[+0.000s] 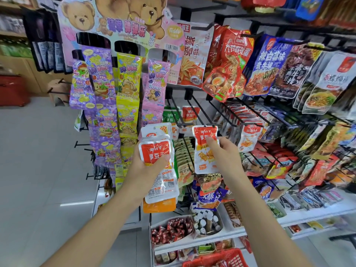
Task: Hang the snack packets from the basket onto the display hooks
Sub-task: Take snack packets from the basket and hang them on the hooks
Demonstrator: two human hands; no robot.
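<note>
The display rack (316, 213) fills my view from 12 round to 4 o'clock, its black hooks crowded with hanging snacks, and the teddy-bear candy strips (107, 93) dangle at 10 o'clock. The red basket (227, 257) sits low at 6 o'clock, only its rim in view. My left hand (138, 170) is curled round a stack of red-and-white packets (158, 151) just left of centre, thumb pressed across the front one. My right hand (225, 153) pinches a single matching packet (204, 162) near its upper half, its top edge right at the tip of a bare hook (198, 110) at centre. I cannot tell whether the hang hole is over the tip yet. My worry is that the hole misses and the packet drops when I release; a fanned, glossy stack could also slide out of my left grip. The hook tips jut toward me, and neighbouring packets hang close at 3 o'clock, so a wide sweep could snag them. Open floor lies at 9 o'clock, the freer side for backing away.
</note>
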